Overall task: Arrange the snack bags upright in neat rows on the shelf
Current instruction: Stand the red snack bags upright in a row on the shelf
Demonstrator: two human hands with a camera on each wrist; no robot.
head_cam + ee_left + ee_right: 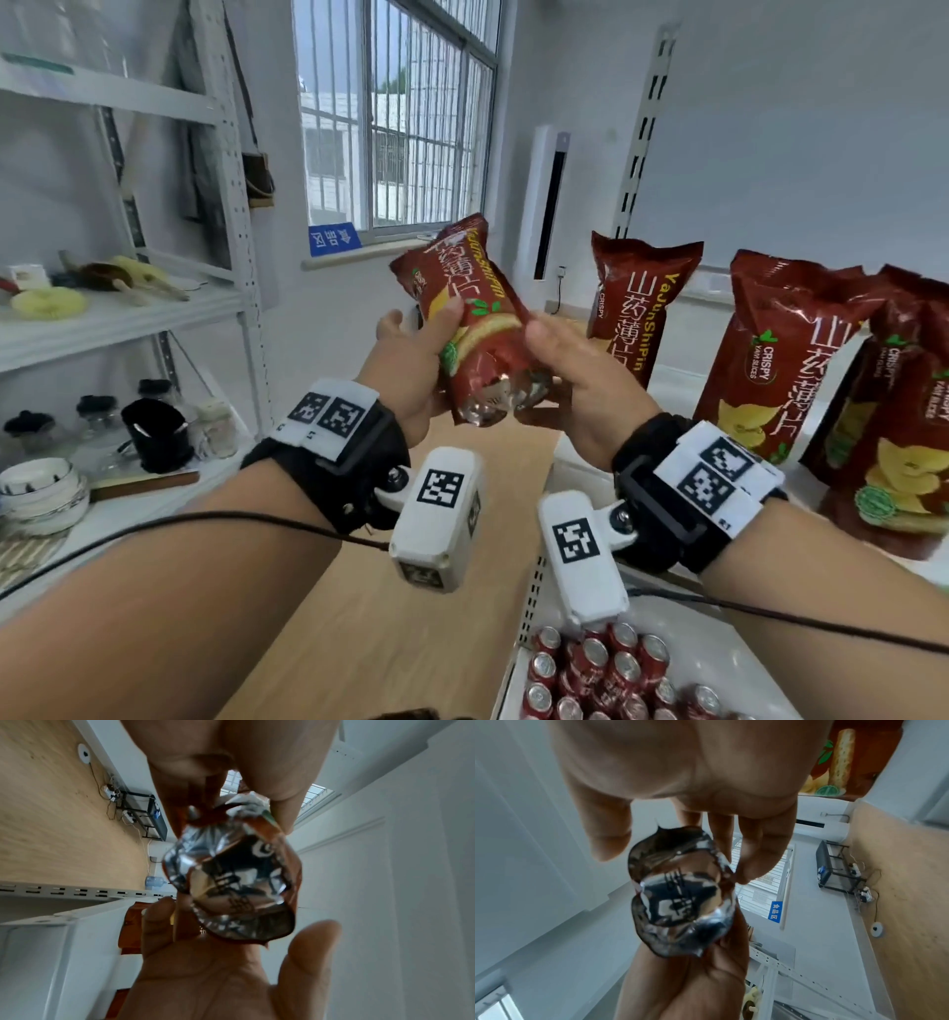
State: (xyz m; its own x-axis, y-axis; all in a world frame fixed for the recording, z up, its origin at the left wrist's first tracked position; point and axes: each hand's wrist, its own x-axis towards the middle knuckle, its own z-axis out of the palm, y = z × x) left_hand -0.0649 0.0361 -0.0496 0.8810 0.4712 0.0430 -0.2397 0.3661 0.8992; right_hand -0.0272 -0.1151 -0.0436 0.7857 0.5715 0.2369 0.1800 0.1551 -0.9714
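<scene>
Tilting between both hands, red snack bag shows crinkled silver base.

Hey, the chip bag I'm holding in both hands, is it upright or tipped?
Tipped. The held bag leans left, top toward the window, between the left hand and right hand, unlike the standing bag on the shelf.

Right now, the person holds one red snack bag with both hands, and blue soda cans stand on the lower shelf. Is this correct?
Not quite: the soda cans are red, as the head view shows. The left hand and right hand do hold one red snack bag.
</scene>
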